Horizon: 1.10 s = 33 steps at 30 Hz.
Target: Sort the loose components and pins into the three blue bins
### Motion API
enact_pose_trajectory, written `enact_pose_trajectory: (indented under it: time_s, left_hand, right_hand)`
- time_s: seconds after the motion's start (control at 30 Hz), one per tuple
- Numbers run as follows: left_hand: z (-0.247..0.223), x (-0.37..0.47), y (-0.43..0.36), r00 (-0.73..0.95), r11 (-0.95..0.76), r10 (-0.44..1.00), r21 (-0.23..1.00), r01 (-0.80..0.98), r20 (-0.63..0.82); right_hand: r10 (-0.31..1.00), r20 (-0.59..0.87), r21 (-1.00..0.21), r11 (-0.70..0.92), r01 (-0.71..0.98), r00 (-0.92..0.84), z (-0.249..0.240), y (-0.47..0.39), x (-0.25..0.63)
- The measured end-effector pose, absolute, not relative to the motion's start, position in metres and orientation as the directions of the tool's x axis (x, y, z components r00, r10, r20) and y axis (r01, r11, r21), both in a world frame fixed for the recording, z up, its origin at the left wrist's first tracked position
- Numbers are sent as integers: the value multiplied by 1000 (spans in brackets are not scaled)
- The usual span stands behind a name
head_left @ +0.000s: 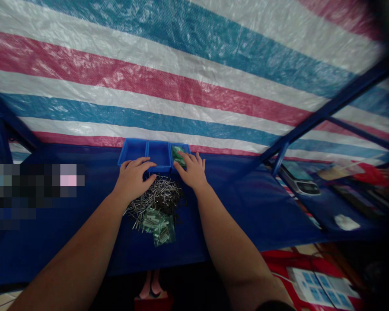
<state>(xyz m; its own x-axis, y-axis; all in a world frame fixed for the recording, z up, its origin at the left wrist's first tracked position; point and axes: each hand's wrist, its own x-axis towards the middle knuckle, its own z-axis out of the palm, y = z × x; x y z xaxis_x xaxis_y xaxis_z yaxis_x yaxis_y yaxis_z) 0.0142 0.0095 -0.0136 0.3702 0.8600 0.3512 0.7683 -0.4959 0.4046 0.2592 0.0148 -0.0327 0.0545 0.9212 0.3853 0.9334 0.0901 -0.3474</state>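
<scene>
My left hand (133,178) is open, thumb apart from the fingers, at the left edge of a heap of thin metal pins (164,192). Its fingertips are close to the front of a blue bin (158,167); I cannot tell if they touch it. Fingers spread, my right hand (193,172) reaches over the front of the right-hand bin, where small green-tinted plastic bags (177,151) lie. Whether its fingertips touch the bags is unclear. Nearer to me, small clear bags with metal pieces inside (164,235) lie against the front of the heap.
A blue-covered table (246,207) carries these things. Left of the middle bin stands another blue bin (132,151). Striped plastic sheeting (181,90) hangs behind. A slanted blue metal frame (288,138) rises at the right, with a digital scale (303,183) beyond it.
</scene>
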Motion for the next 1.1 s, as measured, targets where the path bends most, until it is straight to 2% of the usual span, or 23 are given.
enact_pose_trajectory:
  time_s: [0.8, 0.97, 1.03, 1.1]
  left_hand:
    - [-11, 14, 8, 370, -494, 861, 401, 772, 348]
    - [-9, 14, 7, 375, -484, 869, 391, 783, 324]
    - [-9, 14, 7, 377, -481, 870, 386, 787, 316]
    - [-9, 14, 7, 377, -481, 870, 383, 788, 318]
  right_hand:
    - [938, 339, -338, 46, 940, 76, -31, 14, 253]
    - [883, 468, -334, 145, 931, 30, -18, 3, 251]
    - [838, 546, -359, 256, 898, -20, -9, -3, 251]
    - [818, 563, -429, 410, 805, -118, 0, -8, 253]
